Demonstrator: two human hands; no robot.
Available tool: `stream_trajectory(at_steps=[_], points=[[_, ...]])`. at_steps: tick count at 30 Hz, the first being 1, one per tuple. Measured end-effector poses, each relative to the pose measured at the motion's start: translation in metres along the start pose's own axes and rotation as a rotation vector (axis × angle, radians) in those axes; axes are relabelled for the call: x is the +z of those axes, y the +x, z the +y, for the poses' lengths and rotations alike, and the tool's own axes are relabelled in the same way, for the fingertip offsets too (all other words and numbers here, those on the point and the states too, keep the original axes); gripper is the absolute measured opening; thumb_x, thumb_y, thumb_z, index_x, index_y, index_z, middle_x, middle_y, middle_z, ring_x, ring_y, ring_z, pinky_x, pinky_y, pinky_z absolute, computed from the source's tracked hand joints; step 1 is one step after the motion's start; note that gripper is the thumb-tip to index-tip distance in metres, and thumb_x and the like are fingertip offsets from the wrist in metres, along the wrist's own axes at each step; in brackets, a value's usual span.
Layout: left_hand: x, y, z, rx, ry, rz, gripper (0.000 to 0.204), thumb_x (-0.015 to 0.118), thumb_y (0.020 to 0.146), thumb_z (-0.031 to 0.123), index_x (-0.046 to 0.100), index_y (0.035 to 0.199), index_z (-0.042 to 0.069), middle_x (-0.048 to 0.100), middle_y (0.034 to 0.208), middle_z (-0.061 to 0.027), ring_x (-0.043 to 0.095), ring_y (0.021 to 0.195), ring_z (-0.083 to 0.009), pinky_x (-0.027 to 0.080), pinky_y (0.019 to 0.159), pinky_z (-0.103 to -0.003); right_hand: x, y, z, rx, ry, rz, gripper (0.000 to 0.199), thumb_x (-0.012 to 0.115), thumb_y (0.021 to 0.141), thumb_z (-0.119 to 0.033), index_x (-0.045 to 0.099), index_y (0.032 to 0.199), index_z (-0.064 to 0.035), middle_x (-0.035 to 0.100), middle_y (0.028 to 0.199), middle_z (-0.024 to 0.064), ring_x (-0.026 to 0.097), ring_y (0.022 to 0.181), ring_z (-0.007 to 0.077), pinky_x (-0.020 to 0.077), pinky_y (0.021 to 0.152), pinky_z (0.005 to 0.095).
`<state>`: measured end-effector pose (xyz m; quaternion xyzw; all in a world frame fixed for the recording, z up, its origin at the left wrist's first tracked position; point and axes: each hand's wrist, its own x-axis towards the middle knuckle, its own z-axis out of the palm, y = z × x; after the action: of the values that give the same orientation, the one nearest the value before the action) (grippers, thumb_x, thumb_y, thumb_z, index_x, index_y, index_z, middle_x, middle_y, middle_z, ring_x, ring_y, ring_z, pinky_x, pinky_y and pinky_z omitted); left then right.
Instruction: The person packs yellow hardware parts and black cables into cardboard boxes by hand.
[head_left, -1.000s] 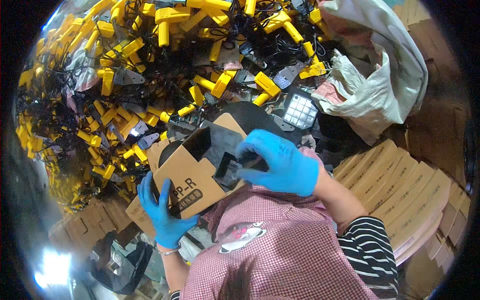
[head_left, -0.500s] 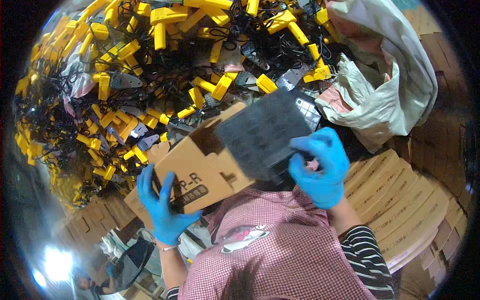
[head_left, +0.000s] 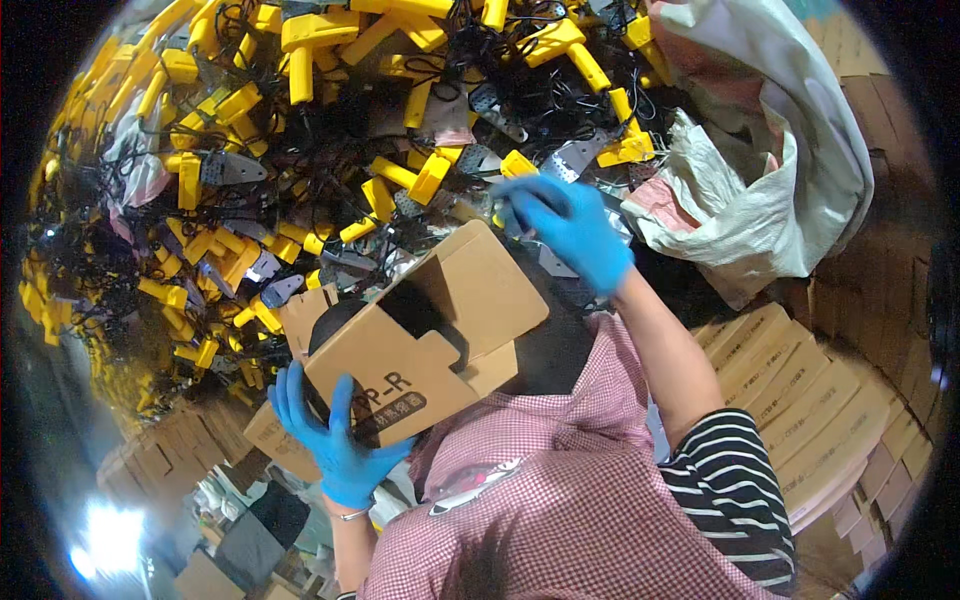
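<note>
My left hand (head_left: 338,438), in a blue glove, grips an open brown cardboard box (head_left: 410,370) by its left side, thumb in front and fingers behind. The box tilts toward my apron with its flap (head_left: 490,285) raised; its inside is dark, and I cannot make out what lies there. My right hand (head_left: 575,232), also gloved in blue, reaches out past the box over a heap of yellow-handled tools (head_left: 430,178) with grey metal plates (head_left: 575,158). Its fingers are curled, with a small dark and yellow thing beside them, partly hidden.
Black cords tangle through the heap across the far side and left. A white woven sack (head_left: 770,190) slumps at the far right. Flat cardboard cartons (head_left: 800,410) stand stacked at the right, more cardboard (head_left: 175,455) at the left. A bright lamp (head_left: 112,540) glows lower left.
My right hand has moved away from the box, up and left over the heap. The dark panel it was handling at the box no longer shows there; the flap is now visible.
</note>
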<state>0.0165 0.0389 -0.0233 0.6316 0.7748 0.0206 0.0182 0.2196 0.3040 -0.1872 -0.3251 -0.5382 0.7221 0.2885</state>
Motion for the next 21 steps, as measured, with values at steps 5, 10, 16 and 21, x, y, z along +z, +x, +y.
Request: stream_trajectory(at_steps=[5,10,16,21], points=[[-0.007,-0.014,0.009,-0.032,0.059,0.009,0.098,0.085,0.064,0.063,0.049,0.146,0.022,0.028,0.158,-0.0253,0.027,0.145,-0.0483,0.021,0.118,-0.063,0.021,0.074,0.195,-0.114,-1.408,-0.493,0.019,0.063,0.086,-0.015,0.074,0.102,-0.0094,0.073,0.1,0.0146,0.071,0.095,0.0338,0.0562,0.078,0.0478],[-0.006,-0.017,0.017,0.004,0.108,0.026,0.098,0.077,0.07,0.07,0.045,0.148,0.021,0.026,0.159,-0.0272,0.024,0.146,-0.0505,0.019,0.117,-0.066,-0.004,0.082,0.276,-0.11,-1.555,-0.276,0.023,0.065,0.086,-0.017,0.074,0.107,-0.0138,0.073,0.104,0.0117,0.072,0.095,0.0306,0.0566,0.077,0.0444],[-0.01,-0.038,0.012,-0.079,0.156,0.056,0.075,0.065,0.08,0.072,0.06,0.136,0.021,0.031,0.156,-0.0264,0.027,0.144,-0.0482,0.015,0.116,-0.067,-0.079,0.049,0.013,-0.39,-0.799,0.126,0.044,0.072,0.086,-0.02,0.064,0.129,-0.0182,0.071,0.112,0.0151,0.071,0.097,0.0296,0.0561,0.085,0.0397],[-0.009,-0.031,0.013,-0.048,0.08,0.102,0.075,0.074,0.073,0.064,0.062,0.135,0.022,0.033,0.156,-0.0255,0.028,0.144,-0.0469,0.014,0.119,-0.064,-0.133,-0.052,-0.112,-0.109,0.055,0.553,0.029,0.064,0.099,-0.025,0.061,0.121,-0.006,0.068,0.11,0.0084,0.069,0.092,0.0171,0.0594,0.072,0.032]])
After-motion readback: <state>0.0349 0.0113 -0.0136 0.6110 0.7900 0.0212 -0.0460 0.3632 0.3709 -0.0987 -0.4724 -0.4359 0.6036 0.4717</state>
